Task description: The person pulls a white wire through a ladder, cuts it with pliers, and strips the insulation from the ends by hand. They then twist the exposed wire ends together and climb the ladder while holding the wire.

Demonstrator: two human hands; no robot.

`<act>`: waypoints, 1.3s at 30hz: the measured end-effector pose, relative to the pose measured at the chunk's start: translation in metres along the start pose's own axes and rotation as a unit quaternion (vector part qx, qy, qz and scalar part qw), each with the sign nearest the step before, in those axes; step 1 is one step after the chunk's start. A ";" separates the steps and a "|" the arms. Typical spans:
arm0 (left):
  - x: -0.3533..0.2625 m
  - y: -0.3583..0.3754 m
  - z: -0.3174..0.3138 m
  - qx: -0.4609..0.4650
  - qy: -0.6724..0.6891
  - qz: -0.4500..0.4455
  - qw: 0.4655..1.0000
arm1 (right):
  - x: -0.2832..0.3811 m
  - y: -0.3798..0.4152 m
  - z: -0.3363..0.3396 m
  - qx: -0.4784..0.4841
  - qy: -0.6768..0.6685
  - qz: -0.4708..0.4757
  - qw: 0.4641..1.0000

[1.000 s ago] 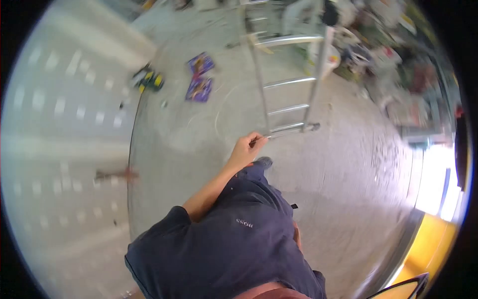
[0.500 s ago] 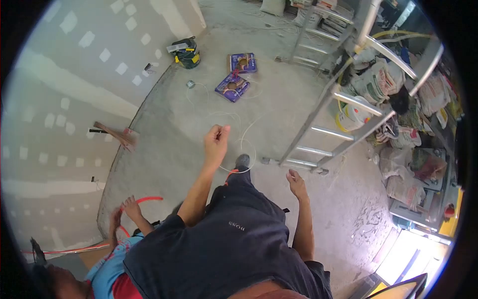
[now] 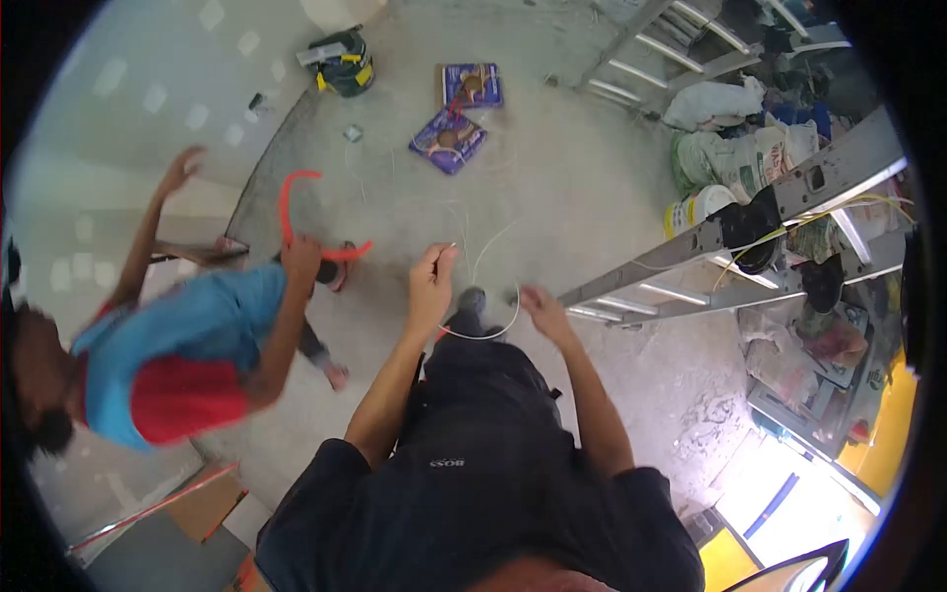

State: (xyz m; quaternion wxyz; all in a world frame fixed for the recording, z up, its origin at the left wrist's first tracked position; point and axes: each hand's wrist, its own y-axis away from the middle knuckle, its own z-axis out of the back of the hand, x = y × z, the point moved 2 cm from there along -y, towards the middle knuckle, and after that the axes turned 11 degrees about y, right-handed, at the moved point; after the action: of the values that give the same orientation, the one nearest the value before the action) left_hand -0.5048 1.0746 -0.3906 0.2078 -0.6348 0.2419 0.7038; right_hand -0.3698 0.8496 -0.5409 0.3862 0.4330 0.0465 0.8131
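My left hand (image 3: 431, 284) is held up in front of my body, its fingers closed in a pinch on a thin pale wire (image 3: 480, 337). A short tip of the wire sticks out above the fingers. Below, the wire curves in a loop past my legs and up toward my right hand. My right hand (image 3: 546, 314) is slightly blurred, fingers loosely apart, with its fingertips right beside the loop. More of the wire trails over the concrete floor (image 3: 582, 178) ahead.
At left a person (image 3: 197, 345) in blue and red carries a red flexible tube (image 3: 287, 212). An aluminium ladder (image 3: 681, 261) stands close on my right, with sacks (image 3: 755, 158) and a bucket (image 3: 695, 209) behind it. Two purple boxes (image 3: 449, 141) and a dark tub (image 3: 340, 64) lie ahead.
My right hand has moved up and left to the wire loop, while my left hand keeps its pinch. The person at left has moved forward with the red tube, and my view has shifted.
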 end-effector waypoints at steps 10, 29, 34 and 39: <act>0.014 0.066 0.000 0.009 0.104 0.100 0.990 | 0.024 -0.123 0.001 0.086 0.069 -0.024 0.994; 0.253 -0.190 0.043 -0.075 0.217 0.262 0.937 | 0.050 -0.406 -0.053 0.117 0.048 -0.027 0.992; 0.320 -0.307 0.072 0.011 0.041 0.310 0.950 | 0.035 -0.553 -0.102 0.127 0.027 -0.038 0.991; 0.381 -0.381 0.078 0.047 -0.027 0.278 0.959 | 0.005 -0.734 -0.179 0.089 0.076 -0.002 0.993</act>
State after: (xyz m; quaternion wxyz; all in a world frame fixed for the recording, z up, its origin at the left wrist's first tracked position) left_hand -0.3791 1.4196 -0.7923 0.0397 -0.5127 0.4360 0.7385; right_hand -0.0725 1.4111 -0.9496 0.3435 0.4025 0.1485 0.8355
